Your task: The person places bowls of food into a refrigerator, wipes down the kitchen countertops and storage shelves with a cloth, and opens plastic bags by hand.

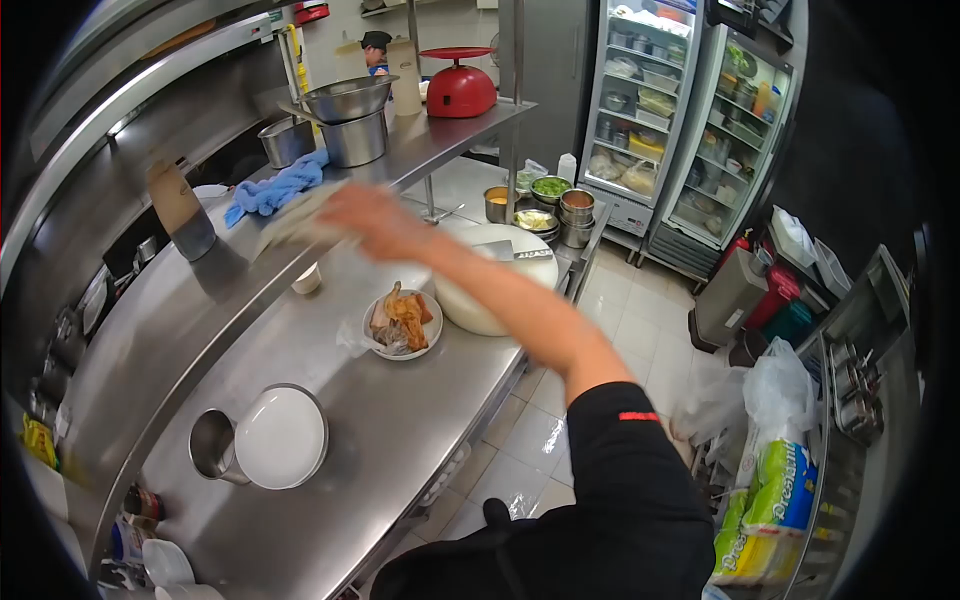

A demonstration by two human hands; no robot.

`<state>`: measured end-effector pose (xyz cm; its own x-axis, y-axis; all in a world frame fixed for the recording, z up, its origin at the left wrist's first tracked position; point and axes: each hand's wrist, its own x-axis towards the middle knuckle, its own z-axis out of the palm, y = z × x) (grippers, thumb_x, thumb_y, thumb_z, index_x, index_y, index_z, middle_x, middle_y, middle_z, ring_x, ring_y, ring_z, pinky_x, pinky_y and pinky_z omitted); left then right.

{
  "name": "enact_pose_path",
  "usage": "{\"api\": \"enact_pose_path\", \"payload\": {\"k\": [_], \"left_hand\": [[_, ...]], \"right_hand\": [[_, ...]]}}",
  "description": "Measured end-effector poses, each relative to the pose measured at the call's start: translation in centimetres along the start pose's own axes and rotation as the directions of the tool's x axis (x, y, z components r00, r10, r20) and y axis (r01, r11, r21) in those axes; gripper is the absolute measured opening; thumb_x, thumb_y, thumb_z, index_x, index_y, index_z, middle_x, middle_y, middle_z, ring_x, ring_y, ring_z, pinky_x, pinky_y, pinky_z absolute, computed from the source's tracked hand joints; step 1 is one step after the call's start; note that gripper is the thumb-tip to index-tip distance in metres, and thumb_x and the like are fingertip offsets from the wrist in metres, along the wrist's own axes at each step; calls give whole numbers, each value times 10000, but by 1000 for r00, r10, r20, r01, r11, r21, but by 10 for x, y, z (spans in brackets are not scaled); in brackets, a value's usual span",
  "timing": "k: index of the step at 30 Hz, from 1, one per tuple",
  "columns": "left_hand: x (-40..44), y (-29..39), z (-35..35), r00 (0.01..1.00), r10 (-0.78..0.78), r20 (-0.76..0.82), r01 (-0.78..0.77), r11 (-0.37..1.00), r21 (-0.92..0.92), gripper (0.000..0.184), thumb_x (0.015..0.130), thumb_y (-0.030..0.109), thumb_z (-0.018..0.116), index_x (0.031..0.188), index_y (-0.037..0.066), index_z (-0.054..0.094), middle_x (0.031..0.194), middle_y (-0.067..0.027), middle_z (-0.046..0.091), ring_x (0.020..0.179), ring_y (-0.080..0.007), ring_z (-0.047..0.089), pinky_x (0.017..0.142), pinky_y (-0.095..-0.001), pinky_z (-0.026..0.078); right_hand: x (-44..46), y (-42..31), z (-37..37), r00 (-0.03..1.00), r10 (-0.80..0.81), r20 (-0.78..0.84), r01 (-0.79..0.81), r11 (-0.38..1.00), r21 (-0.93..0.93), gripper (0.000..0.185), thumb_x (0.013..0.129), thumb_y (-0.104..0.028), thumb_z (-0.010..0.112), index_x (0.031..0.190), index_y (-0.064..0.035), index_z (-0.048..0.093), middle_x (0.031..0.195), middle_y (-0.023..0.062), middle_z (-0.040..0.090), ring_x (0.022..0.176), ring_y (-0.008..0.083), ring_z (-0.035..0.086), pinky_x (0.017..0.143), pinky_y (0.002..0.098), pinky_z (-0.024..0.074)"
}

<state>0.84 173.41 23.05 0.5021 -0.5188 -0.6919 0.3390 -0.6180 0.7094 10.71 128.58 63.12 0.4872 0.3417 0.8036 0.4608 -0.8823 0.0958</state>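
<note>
My right hand point(375, 220), blurred by motion, reaches across to the raised steel shelf. Its fingers are closed on a pale cloth point(292, 222), which lies along the shelf and is smeared too. Just behind the cloth sits a crumpled blue cloth point(280, 187). Below my forearm, on the lower counter, a bowl point(436, 318) holds browned pieces of cooked meat point(402, 318) and a clear plastic bag. A round white cutting board point(470, 300) with a broad-bladed cleaver point(495, 251) on it lies partly under my arm. My left hand is out of sight.
White plates point(282, 438) and a steel pot point(212, 442) stand on the counter point(400, 450). The shelf holds a sauce bottle point(182, 210), a steel pot point(355, 138) and a red scale point(461, 85). Ingredient bowls point(550, 188) sit beyond the board. A person point(376, 55) is in the background.
</note>
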Motion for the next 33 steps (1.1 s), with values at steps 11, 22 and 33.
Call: {"api": "enact_pose_path", "payload": {"k": [11, 22, 33], "left_hand": [[-18, 25, 53, 996, -76, 37, 82, 975, -206, 548, 880, 430, 515, 1238, 19, 461, 1102, -126, 568, 962, -222, 574, 801, -340, 470], [35, 182, 142, 924, 5, 383, 76, 977, -197, 566, 897, 452, 489, 1271, 30, 433, 1169, -121, 538, 1024, -225, 552, 839, -342, 458], [21, 252, 302, 766, -190, 613, 337, 932, -132, 585, 913, 474, 462, 1303, 42, 406, 1236, -115, 508, 1086, -228, 529, 877, -344, 445]], "right_hand": [[-209, 174, -194, 392, 917, -74, -670, 229, -706, 255, 691, -113, 665, 940, -68, 637, 906, 165, 644, 840, 325, 638, 713, 416, 523], [-357, -257, 6, 174, 799, 575, -814, -212, 541, 653, 597, -329, 793, 1126, -44, 539, 1026, 118, 582, 933, 238, 560, 823, 376, 460], [-447, -258, -63, -84, 980, 182, -825, -171, 539, 388, 642, -203, 654, 1001, -66, 605, 910, 113, 644, 848, 237, 617, 712, 360, 482]]}}
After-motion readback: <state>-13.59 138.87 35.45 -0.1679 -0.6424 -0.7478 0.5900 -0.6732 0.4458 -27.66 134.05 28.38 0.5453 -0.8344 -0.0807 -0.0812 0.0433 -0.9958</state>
